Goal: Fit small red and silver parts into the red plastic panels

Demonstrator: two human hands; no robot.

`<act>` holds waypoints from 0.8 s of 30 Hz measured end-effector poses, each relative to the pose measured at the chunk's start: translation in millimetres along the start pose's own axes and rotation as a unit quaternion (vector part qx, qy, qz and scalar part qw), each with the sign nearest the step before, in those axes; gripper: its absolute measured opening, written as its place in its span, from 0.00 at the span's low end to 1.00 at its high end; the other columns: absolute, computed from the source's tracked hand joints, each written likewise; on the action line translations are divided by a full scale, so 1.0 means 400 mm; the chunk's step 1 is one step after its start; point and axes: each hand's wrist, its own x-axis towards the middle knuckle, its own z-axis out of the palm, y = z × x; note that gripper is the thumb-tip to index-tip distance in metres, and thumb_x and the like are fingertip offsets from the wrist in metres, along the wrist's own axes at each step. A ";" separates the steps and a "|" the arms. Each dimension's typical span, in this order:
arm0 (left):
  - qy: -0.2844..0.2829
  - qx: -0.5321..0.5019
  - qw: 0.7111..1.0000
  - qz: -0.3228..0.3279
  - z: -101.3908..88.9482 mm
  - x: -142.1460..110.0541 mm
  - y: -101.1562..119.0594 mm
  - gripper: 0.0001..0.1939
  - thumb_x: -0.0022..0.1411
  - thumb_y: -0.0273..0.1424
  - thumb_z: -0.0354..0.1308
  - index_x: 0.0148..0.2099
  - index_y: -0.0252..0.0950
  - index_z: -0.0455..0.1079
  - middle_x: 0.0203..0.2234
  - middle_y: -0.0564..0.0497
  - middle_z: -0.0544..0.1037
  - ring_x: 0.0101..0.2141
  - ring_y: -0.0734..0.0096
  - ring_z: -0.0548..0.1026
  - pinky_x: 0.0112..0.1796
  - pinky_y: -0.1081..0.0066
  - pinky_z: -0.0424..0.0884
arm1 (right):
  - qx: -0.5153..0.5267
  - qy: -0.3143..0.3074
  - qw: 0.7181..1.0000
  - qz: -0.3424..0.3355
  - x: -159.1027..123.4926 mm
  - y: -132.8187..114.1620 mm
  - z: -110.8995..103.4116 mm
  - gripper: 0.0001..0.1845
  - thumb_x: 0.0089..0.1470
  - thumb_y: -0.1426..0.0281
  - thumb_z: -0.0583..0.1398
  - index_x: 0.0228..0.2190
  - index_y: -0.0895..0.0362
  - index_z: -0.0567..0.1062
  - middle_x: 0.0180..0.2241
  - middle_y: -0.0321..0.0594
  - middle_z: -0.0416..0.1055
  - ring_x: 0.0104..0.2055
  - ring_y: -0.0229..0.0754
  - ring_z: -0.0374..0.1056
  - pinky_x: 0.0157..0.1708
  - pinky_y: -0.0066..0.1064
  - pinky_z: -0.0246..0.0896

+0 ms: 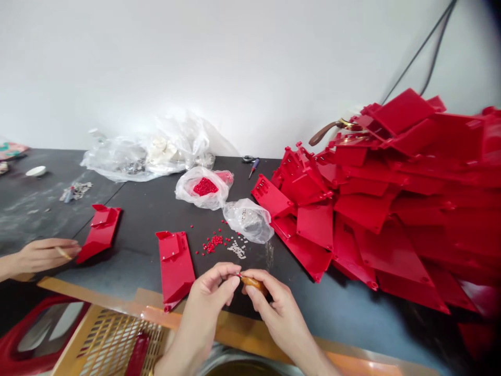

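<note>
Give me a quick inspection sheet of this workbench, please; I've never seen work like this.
Surface: dark grey work table, scuffed at the left.
Job's things: small amber object, tiny red piece, red panel nearby.
Clutter: heaped red panels, loose red beads, silver rings, plastic bags.
Grips: left hand pinches the red piece; right hand holds the amber object.
Cables: two dark cables along the wall.
Surroundings: white wall, a co-worker's hand.
</note>
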 end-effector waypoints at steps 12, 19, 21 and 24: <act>0.233 0.324 0.911 0.102 -0.350 0.009 -0.006 0.26 0.59 0.43 0.58 0.56 0.36 0.64 0.45 0.43 0.76 0.33 0.64 0.75 0.32 0.65 0.72 | 0.014 -0.088 0.995 0.054 0.097 -0.020 0.150 0.12 0.63 0.63 0.56 0.44 0.54 0.74 0.39 0.40 0.78 0.41 0.42 0.75 0.44 0.33 0.69; 0.246 0.266 0.929 0.080 -0.369 0.049 -0.021 0.33 0.53 0.41 0.62 0.57 0.32 0.61 0.39 0.45 0.78 0.27 0.66 0.74 0.33 0.63 0.73 | 0.049 -0.104 0.991 0.071 0.189 0.009 0.271 0.13 0.61 0.61 0.56 0.42 0.56 0.74 0.38 0.41 0.78 0.42 0.45 0.76 0.44 0.38 0.73; 0.240 0.201 0.947 0.069 -0.372 0.054 -0.016 0.33 0.50 0.38 0.65 0.56 0.31 0.63 0.34 0.47 0.79 0.29 0.63 0.76 0.34 0.63 0.73 | 0.053 -0.113 0.990 0.072 0.188 0.003 0.282 0.14 0.61 0.59 0.56 0.41 0.56 0.74 0.38 0.42 0.78 0.42 0.45 0.76 0.43 0.37 0.74; 0.215 0.150 0.963 0.069 -0.370 0.046 -0.011 0.22 0.50 0.34 0.65 0.47 0.34 0.71 0.32 0.48 0.80 0.33 0.62 0.77 0.37 0.66 0.72 | 0.049 -0.127 0.988 0.073 0.170 -0.012 0.292 0.15 0.61 0.60 0.57 0.41 0.56 0.75 0.37 0.42 0.78 0.40 0.44 0.77 0.42 0.36 0.75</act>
